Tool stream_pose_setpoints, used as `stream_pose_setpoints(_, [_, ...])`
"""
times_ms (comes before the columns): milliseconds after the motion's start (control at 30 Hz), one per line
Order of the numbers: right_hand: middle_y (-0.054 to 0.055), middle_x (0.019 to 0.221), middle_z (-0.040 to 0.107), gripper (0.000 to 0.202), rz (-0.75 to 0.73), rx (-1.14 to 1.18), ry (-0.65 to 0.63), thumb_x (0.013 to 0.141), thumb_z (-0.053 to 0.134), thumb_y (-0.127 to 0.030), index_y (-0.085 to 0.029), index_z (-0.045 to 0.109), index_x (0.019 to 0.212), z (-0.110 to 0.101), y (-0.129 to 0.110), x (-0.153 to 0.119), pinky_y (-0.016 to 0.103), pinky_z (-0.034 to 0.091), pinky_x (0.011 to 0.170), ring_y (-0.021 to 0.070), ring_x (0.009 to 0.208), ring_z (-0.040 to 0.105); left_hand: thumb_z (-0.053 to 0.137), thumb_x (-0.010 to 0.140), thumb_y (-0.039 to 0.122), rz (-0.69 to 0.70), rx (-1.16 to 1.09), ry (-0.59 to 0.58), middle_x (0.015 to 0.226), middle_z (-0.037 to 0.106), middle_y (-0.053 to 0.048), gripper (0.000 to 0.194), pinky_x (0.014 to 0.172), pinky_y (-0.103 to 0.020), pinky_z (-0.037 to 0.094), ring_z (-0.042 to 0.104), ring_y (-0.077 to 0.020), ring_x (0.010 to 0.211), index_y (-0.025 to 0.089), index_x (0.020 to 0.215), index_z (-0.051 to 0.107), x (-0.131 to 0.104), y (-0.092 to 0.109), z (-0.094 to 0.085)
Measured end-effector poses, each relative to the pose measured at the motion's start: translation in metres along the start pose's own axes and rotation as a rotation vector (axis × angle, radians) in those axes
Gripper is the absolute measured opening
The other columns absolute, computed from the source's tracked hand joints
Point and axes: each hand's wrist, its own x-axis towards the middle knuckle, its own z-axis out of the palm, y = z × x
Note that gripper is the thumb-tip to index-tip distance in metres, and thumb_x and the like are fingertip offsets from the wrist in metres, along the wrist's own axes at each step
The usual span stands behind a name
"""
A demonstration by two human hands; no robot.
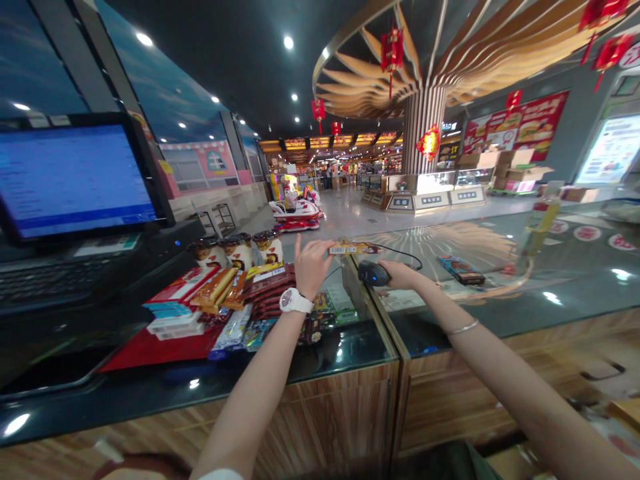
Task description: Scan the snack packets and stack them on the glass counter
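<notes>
My left hand (313, 265), with a white watch at the wrist, pinches the left end of a slim yellow-brown snack packet (354, 248). A barcode shows on the packet's near side. Just below and to the right, my right hand (401, 275) grips a black barcode scanner (373, 273), whose head points left and shows a small blue light. A black cable (407, 250) curves behind the scanner. Left of my left hand lie stacked brown snack packs (267, 287), orange wrapped bars (216, 291) and red boxes (183, 288).
At the left stand a monitor (80, 177) and a keyboard (30, 270). Several lidded cups (237, 251) line the back of the goods. A dark blue box (460, 269) lies on the right glass counter (505, 300); a bottle (540, 217) stands beyond it. A seam divides the counters.
</notes>
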Motion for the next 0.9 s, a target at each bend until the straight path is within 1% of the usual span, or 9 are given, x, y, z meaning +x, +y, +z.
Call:
stream_pose_setpoints(167, [0.017,0.119,0.068,0.061,-0.001,-0.013,-0.093,0.066,0.075,-0.022,-0.016,0.058,0.124,0.001,0.001,0.000,0.039,0.049,0.089,0.0326,0.110,0.065,0.063,0.088,0.021,-0.012,-0.007,-0.002,0.106,0.076,-0.001,0.019,0.123,-0.055,0.013,0.067,-0.0232,0.105,0.027,0.104,0.071,-0.001,0.000,0.001])
stream_pose_setpoints(233, [0.016,0.119,0.069,0.056,-0.002,0.032,-0.067,0.067,0.072,-0.018,-0.016,0.060,0.122,-0.002,0.002,0.001,0.042,0.049,0.092,0.0329,0.111,0.064,0.063,0.088,0.021,-0.013,-0.010,0.001,0.106,0.076,-0.001,0.019,0.123,-0.054,0.013,0.067,-0.0229,0.104,0.027,0.104,0.071,-0.002,-0.001,0.001])
stream_pose_setpoints(300, [0.012,0.115,0.071,0.045,-0.005,0.121,0.068,0.068,0.062,-0.011,-0.018,0.065,0.113,-0.010,0.002,0.001,0.044,0.049,0.095,0.0308,0.111,0.064,0.063,0.088,0.022,-0.016,-0.015,0.003,0.105,0.076,-0.001,0.019,0.123,-0.054,0.014,0.067,-0.0226,0.104,0.027,0.105,0.071,-0.003,-0.001,0.001])
stream_pose_setpoints(367, [0.009,0.112,0.072,0.043,-0.010,0.223,0.311,0.069,0.053,-0.008,-0.020,0.067,0.107,-0.020,-0.002,-0.002,0.046,0.048,0.099,0.0284,0.112,0.064,0.064,0.088,0.021,-0.023,-0.024,-0.004,0.106,0.076,-0.001,0.019,0.123,-0.054,0.015,0.068,-0.0224,0.104,0.026,0.104,0.071,-0.004,0.000,-0.001])
stream_pose_setpoints(433, [0.008,0.116,0.070,0.046,-0.037,0.300,0.549,0.070,0.051,-0.010,-0.021,0.065,0.112,-0.031,-0.012,-0.008,0.047,0.046,0.103,0.0275,0.115,0.062,0.064,0.087,0.021,-0.034,-0.038,-0.019,0.105,0.076,-0.001,0.019,0.123,-0.054,0.016,0.068,-0.0223,0.104,0.026,0.104,0.071,-0.005,0.001,-0.005])
stream_pose_setpoints(500, [0.008,0.125,0.066,0.048,-0.106,0.335,0.660,0.076,0.053,-0.017,-0.022,0.060,0.123,-0.039,-0.027,-0.015,0.047,0.045,0.105,0.0270,0.120,0.059,0.065,0.086,0.022,-0.043,-0.060,-0.034,0.104,0.076,-0.001,0.018,0.122,-0.054,0.018,0.068,-0.0223,0.103,0.027,0.103,0.072,-0.008,0.002,-0.008])
stream_pose_setpoints(567, [0.009,0.126,0.065,0.045,-0.175,0.311,0.671,0.081,0.057,-0.024,-0.023,0.058,0.125,-0.042,-0.043,-0.022,0.047,0.045,0.105,0.0263,0.119,0.059,0.067,0.086,0.023,-0.048,-0.083,-0.040,0.103,0.077,-0.001,0.017,0.122,-0.054,0.018,0.069,-0.0223,0.103,0.027,0.102,0.072,-0.011,0.003,-0.013])
stream_pose_setpoints(733, [0.007,0.107,0.073,0.023,-0.223,0.152,0.654,0.090,0.054,-0.027,-0.024,0.064,0.110,-0.043,-0.070,-0.031,0.050,0.041,0.107,0.0233,0.103,0.067,0.068,0.085,0.023,-0.065,-0.107,-0.045,0.104,0.077,-0.001,0.019,0.123,-0.055,0.015,0.068,-0.0229,0.105,0.027,0.103,0.072,-0.020,0.006,-0.028])
stream_pose_setpoints(900, [0.006,0.108,0.073,0.021,-0.221,0.094,0.667,0.094,0.052,-0.030,-0.025,0.065,0.110,-0.044,-0.089,-0.044,0.050,0.036,0.110,0.0218,0.103,0.067,0.065,0.086,0.020,-0.083,-0.090,-0.064,0.112,0.075,-0.002,0.028,0.122,-0.056,0.020,0.066,-0.0229,0.111,0.028,0.112,0.070,-0.037,0.013,-0.054])
